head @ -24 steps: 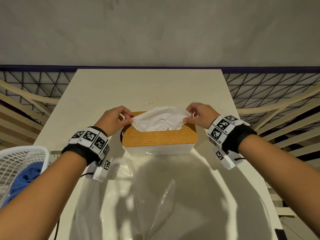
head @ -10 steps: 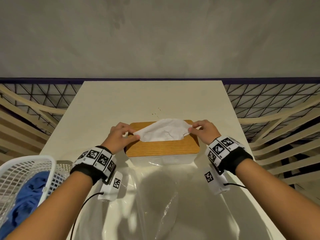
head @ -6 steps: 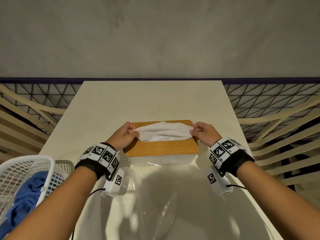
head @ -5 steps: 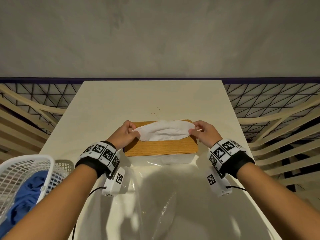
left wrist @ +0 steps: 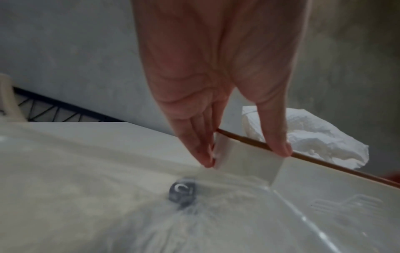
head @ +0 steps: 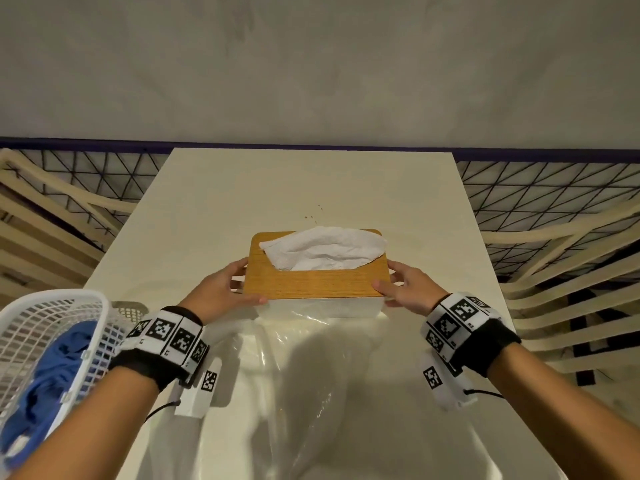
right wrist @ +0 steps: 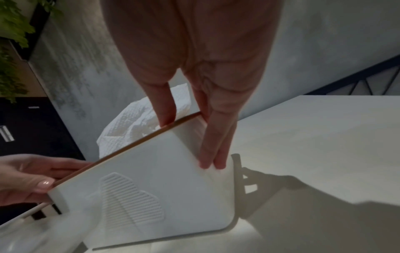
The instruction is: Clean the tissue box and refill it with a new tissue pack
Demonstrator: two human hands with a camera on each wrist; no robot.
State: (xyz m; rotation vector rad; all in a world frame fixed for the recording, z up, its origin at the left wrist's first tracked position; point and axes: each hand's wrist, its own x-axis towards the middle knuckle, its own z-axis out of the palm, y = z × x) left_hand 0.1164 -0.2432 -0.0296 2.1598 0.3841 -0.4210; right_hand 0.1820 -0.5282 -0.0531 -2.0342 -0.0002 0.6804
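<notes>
A white plastic lattice basket is sitting at the counter's near left corner, left of the tissue box, and is holding a crumpled blue cloth. A clear, glossy plastic bag is lying on the counter just in front of the box, touching its white front wall. The rectangular box, white-bodied with a flat wooden lid, is standing mid-counter; a crinkled white tissue is rising from the lid's slot. The left hand is grasping the box's left end, thumb on the lid, fingers against the side. The right hand is gripping the right end likewise.
</notes>
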